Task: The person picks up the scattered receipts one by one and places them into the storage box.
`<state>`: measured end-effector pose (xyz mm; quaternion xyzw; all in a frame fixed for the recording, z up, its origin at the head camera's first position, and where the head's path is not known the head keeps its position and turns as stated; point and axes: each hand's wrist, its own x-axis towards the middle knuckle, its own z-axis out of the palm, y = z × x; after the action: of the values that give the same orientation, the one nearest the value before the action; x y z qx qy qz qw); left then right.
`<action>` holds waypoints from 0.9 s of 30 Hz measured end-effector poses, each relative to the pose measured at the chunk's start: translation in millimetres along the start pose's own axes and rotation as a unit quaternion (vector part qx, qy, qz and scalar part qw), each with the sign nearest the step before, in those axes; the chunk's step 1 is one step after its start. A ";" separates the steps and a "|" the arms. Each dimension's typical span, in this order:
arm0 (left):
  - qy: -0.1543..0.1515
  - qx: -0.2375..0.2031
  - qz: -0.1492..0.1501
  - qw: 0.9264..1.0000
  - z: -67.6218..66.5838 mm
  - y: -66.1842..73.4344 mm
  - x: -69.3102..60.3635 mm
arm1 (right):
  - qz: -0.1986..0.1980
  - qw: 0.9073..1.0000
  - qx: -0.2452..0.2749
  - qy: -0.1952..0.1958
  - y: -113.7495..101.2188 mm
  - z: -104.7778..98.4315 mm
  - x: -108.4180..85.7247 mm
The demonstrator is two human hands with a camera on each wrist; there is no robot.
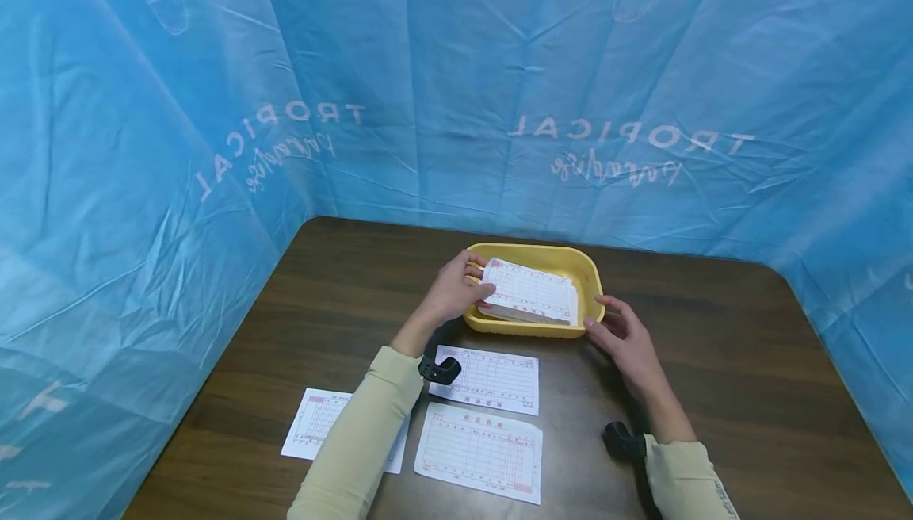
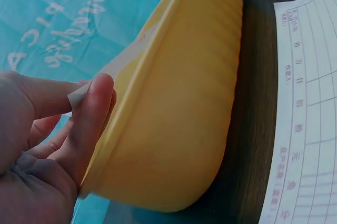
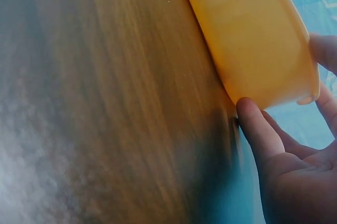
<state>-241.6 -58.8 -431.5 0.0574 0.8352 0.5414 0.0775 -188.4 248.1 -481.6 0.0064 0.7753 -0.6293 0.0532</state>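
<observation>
A yellow plastic basin (image 1: 531, 330) stands near the table's far edge and holds a stack of printed paper forms (image 1: 531, 288). My left hand (image 1: 455, 290) reaches over the basin's left end and pinches the edge of a form between thumb and fingers. In the left wrist view, a white paper corner (image 2: 79, 97) shows between the thumb and fingers of that hand (image 2: 47, 140). At the basin's right end, my right hand (image 1: 629, 346) holds the corner, thumb on the near side and fingers at the rim. The right wrist view shows this hand (image 3: 295, 166) against the basin wall (image 3: 253, 40).
Two printed forms, one (image 1: 492, 381) behind the other (image 1: 479, 453), lie on the brown table (image 1: 742, 361) in front of the basin. Another sheet (image 1: 317, 425) lies left, partly under the left sleeve. A blue printed curtain (image 1: 456, 68) hangs behind the table and along its sides.
</observation>
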 end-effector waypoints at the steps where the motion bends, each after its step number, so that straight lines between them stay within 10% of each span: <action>1: 0.000 0.009 0.003 1.000 1.4 0.4 0.2 | 0.000 1.000 0.000 0.000 0.0 0.3 0.1; 27: -0.005 0.052 0.045 0.998 1.6 8.7 -0.7 | 0.014 1.000 -0.018 0.003 -4.1 2.4 -1.5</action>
<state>-240.5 -54.0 -424.2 0.1015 0.8586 0.4995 0.0548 -187.0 245.0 -477.9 0.0183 0.7868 -0.6141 0.0598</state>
